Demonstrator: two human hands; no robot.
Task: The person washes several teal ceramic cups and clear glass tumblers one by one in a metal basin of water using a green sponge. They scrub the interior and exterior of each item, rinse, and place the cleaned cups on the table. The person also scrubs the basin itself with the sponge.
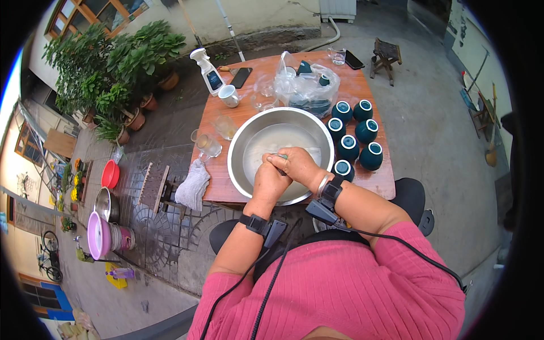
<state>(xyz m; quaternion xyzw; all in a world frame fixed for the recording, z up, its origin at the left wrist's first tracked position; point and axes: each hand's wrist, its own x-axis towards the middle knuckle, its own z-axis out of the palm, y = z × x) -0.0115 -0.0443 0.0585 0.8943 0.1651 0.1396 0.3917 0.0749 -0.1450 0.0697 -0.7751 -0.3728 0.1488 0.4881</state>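
Observation:
A wide stainless steel basin (238,144) of cloudy water sits at the table's near edge. Over it, my left hand (272,180) and my right hand (299,165) are pressed together, both closed around a small dark green object (279,157). My fingers hide most of that object, so its kind is unclear. Something pale, perhaps a cloth (314,154), shows in the water behind my right hand. Right of the basin stand several dark teal cups (347,146), mouths down, with white foot rings uppermost.
The wooden table (378,182) also bears glass mugs (208,145), a white mug (229,96), a spray bottle (207,71), a phone (241,77) and a plastic bag (308,85) with more teal pieces. A grey towel (193,185) hangs over its left edge. A folding stool (386,57) stands beyond.

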